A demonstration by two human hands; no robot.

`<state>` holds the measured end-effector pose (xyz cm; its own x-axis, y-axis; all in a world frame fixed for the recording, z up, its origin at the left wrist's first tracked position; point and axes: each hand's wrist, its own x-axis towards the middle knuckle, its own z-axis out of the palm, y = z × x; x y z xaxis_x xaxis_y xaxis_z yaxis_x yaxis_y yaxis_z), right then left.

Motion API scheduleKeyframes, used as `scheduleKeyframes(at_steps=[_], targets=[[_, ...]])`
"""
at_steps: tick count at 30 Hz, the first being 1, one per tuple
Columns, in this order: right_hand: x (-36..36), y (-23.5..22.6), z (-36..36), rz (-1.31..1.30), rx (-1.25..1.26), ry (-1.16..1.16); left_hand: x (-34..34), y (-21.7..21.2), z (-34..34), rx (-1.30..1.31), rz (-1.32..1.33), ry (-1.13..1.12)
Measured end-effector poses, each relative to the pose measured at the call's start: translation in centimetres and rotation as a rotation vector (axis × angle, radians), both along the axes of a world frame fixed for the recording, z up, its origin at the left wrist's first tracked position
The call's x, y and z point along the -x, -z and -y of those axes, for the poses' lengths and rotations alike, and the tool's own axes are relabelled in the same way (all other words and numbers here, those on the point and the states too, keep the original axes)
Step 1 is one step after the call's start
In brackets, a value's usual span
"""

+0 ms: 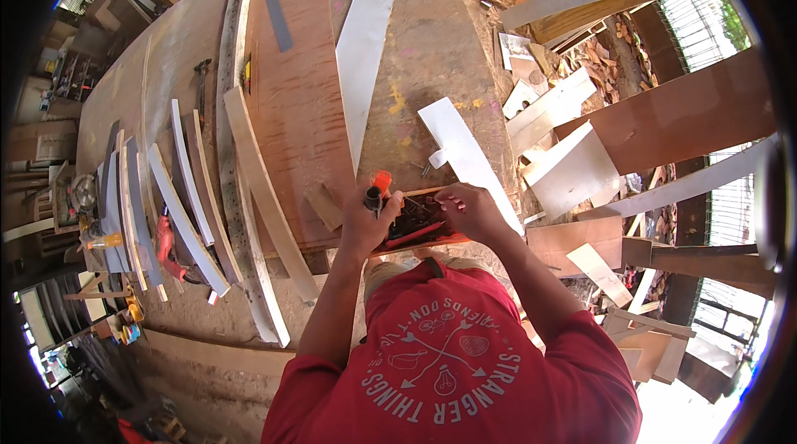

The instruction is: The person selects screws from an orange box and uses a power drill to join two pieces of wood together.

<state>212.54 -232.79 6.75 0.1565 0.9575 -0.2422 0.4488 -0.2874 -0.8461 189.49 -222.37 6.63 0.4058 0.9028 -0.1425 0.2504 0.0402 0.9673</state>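
My left hand (365,224) is closed around an orange-and-black tool (382,181), whose exact kind I cannot make out. Just to its right lies an open tray (427,192) at the table's near edge, holding dark small pieces and a red strip (418,234). Over the tray's right side is my right hand (466,210), its fingers drawn together in a pinch. Whatever sits between those fingertips is too small to tell. A few small metal pieces (426,168) lie on the tabletop beyond the tray, beside a white strip of board (463,138).
The worn wooden table (432,53) carries a reddish-brown plywood sheet (303,112) and several long strips. At left are a hammer (202,83), a red tool (168,245) and narrow slats (187,215). Board offcuts (573,161) are heaped at right.
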Motion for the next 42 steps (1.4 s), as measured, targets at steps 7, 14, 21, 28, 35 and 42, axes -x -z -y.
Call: scheduleKeyframes(at_steps=[7, 14, 21, 28, 35, 42], targets=[[1.5, 1.2, -0.8, 0.457, 0.115, -0.412, -0.5, 0.9, 0.5, -0.046, 0.029, 0.06], [1.4, 3.6, -1.6, 0.712, 0.229, -0.644, -0.8, 0.8, 0.8, -0.173, -0.083, 0.12], [1.8, 2.7, -2.0, 0.748, 0.166, -0.645, -0.9, 1.1, 0.9, -0.175, -0.061, 0.112], [2.0, 3.6, -2.9, 0.718, 0.328, -0.623, -1.2, 1.2, 0.8, -0.149, -0.092, 0.115], [1.7, 1.8, -3.5, 0.654, 0.391, -0.683, -1.4, 1.0, 0.8, -0.144, -0.092, 0.116], [0.9, 1.7, -0.9, 0.542, 0.126, -0.44, -0.8, 0.7, 0.6, -0.107, -0.133, 0.139]])
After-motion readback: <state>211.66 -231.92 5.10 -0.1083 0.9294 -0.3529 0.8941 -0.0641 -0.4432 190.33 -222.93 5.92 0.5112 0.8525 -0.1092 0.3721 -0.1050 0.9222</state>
